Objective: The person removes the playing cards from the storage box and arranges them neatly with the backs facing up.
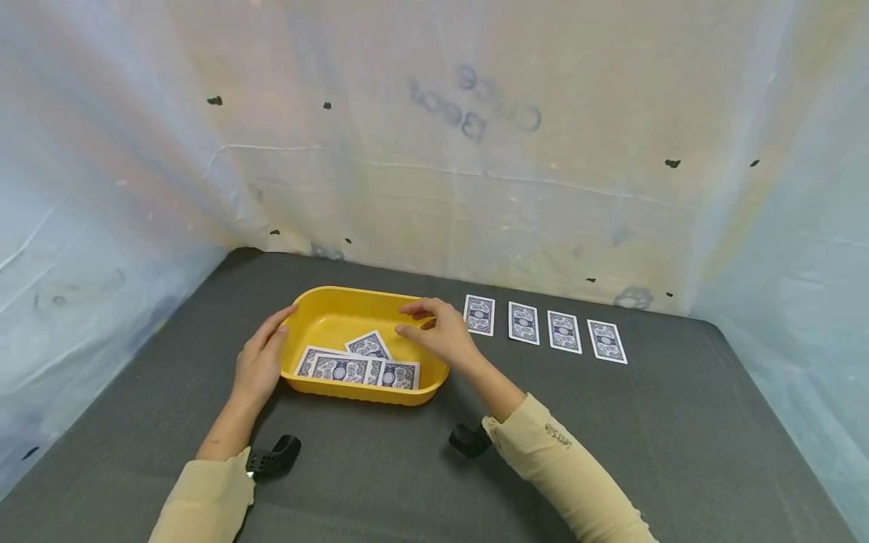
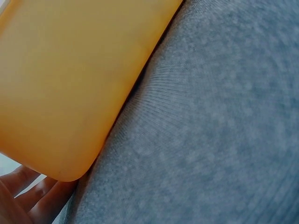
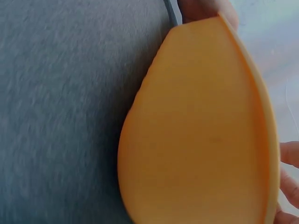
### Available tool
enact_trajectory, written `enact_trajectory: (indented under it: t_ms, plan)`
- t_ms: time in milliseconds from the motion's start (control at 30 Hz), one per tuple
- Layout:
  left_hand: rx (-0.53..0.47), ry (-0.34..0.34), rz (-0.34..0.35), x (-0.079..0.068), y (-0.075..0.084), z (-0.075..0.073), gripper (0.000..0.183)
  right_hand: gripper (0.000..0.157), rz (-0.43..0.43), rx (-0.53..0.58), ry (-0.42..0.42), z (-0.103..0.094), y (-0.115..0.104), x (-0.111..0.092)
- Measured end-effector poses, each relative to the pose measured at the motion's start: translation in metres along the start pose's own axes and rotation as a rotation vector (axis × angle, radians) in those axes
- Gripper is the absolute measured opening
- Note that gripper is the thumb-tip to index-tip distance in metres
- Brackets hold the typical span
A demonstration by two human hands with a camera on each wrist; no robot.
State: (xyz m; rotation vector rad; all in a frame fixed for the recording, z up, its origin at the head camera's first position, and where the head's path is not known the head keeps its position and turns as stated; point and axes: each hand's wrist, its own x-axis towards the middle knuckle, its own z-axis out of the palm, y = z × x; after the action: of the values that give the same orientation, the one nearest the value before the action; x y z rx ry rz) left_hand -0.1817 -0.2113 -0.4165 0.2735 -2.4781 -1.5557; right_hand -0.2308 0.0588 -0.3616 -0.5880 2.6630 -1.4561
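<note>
A yellow plastic tray (image 1: 326,320) stands on the dark table, with several blue-patterned playing cards (image 1: 339,369) lying back side up in its near part. My left hand (image 1: 258,362) rests against the tray's left end, fingertips at the rim; in the left wrist view its fingers (image 2: 44,198) lie loosely extended along the outer wall. Over the tray's right end hovers my right hand (image 1: 441,332), thumb and fingers apart with nothing visible between them. In the right wrist view, the tray's side wall (image 3: 196,126) hides part of that hand.
Right of the tray, several playing cards (image 1: 523,323) lie back side up in a spaced row near the back edge. Plastic sheeting (image 1: 475,188) hangs behind and beside the dark cloth-covered table (image 1: 380,475). Black wrist bands (image 1: 274,456) sit at both cuffs.
</note>
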Motion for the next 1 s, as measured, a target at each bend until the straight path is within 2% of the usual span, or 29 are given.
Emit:
enact_trajectory:
  t_ms: [400, 667, 900, 1000]
  plan:
    - [0.006, 0.01, 0.013, 0.0, -0.001, 0.0, 0.044, 0.032, -0.017, 0.049, -0.076, 0.019, -0.008, 0.001]
    - [-0.01, 0.012, 0.012, 0.0, -0.001, 0.001, 0.043, 0.036, 0.077, 0.071, -0.152, 0.034, -0.023, 0.004]
    - [-0.013, 0.01, 0.016, 0.0, -0.001, 0.001, 0.043, 0.036, 0.142, 0.138, -0.216, 0.049, -0.024, 0.006]
    - [-0.011, 0.008, 0.02, 0.0, -0.001, 0.001, 0.043, 0.037, 0.181, 0.12, -0.231, 0.055, -0.024, 0.007]
